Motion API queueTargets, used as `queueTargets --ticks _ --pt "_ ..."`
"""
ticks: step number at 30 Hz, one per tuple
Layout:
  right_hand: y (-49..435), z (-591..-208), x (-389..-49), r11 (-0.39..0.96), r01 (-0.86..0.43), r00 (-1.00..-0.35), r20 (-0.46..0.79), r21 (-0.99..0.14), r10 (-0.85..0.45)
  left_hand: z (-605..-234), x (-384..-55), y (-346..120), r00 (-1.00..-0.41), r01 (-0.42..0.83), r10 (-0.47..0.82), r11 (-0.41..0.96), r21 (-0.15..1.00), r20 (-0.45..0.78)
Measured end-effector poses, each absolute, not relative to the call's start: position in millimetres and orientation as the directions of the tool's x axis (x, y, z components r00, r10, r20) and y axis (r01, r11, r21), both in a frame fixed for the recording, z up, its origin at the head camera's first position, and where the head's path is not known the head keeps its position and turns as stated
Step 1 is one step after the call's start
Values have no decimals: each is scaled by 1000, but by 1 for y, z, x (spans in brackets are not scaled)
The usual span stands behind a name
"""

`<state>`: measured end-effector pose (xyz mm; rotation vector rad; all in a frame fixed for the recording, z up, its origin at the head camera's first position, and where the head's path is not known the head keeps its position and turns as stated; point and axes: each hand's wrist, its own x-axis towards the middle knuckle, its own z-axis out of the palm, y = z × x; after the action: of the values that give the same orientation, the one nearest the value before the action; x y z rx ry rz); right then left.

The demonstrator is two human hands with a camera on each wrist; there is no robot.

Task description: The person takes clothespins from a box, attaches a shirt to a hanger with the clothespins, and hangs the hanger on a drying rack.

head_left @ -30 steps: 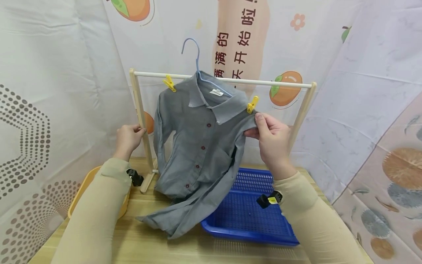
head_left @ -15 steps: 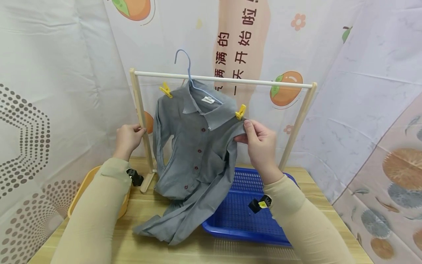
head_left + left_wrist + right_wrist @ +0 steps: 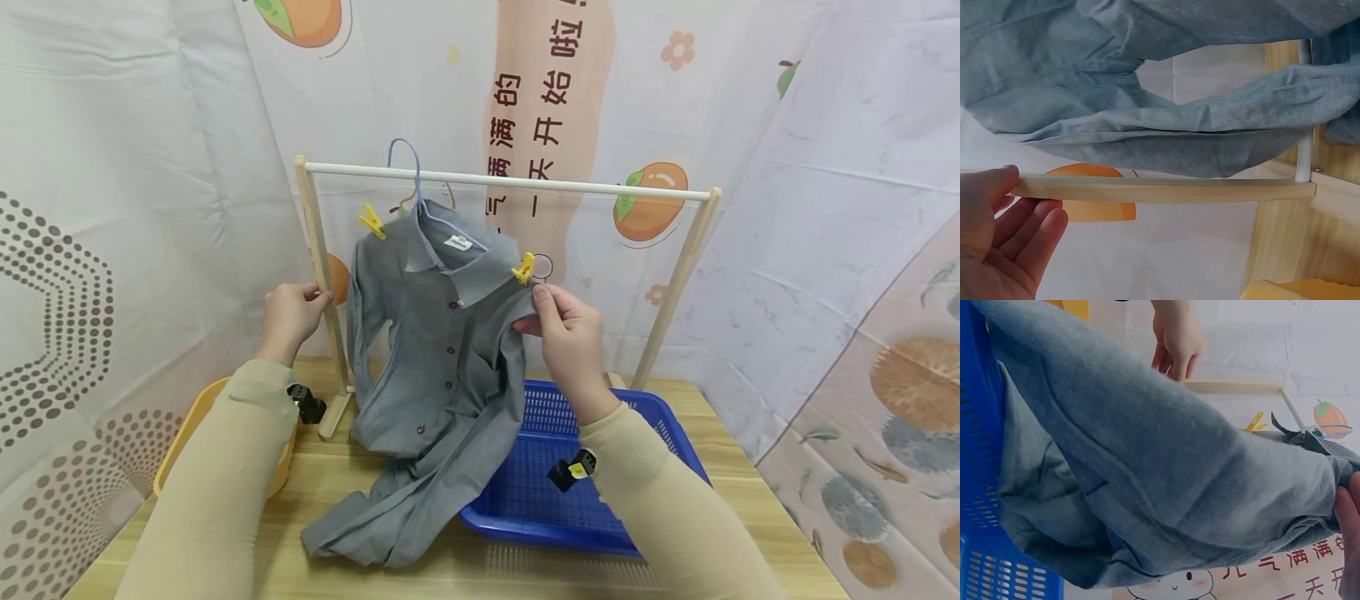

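A grey button-up shirt (image 3: 416, 333) is on a blue hanger (image 3: 402, 141), with a yellow clothespin (image 3: 371, 222) on one shoulder and a second yellow clothespin (image 3: 524, 269) on the other. The hanger's hook curves above the white bar (image 3: 615, 189) of a small wooden rack, its tip right at the bar. My right hand (image 3: 572, 346) pinches the shirt's shoulder beside the right clothespin. With thumb and fingers, my left hand (image 3: 288, 321) holds the rack's left post (image 3: 324, 267); the left wrist view shows this grip on the post (image 3: 1166, 190). One sleeve trails down onto the table.
A blue plastic basket (image 3: 555, 537) stands on the wooden table (image 3: 281, 550) under the right arm, partly covered by the shirt. At the left, behind the left forearm, is a yellow basket (image 3: 171, 446). A printed curtain (image 3: 750, 150) closes off the back and sides.
My right hand has moved left and down with the shirt. The hanger's hook has dropped from well above the bar to the bar's level. My left hand stays on the post.
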<state>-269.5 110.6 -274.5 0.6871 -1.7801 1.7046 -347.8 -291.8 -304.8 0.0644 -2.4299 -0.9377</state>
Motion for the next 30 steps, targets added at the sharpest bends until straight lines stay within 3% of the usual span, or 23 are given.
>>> queueTargets --ticks 12,22,30 --pt "92 -286 -274 62 -672 -736 674 -738 56 -303 -347 -291 -873 116 -242 741 661 424" --pt "83 -285 -277 37 -742 -666 742 -670 84 -303 -347 -292 -877 121 -233 739 662 421" --pt "66 -283 -278 33 -663 -741 662 -748 114 -304 -348 -291 -866 130 -235 746 653 441"
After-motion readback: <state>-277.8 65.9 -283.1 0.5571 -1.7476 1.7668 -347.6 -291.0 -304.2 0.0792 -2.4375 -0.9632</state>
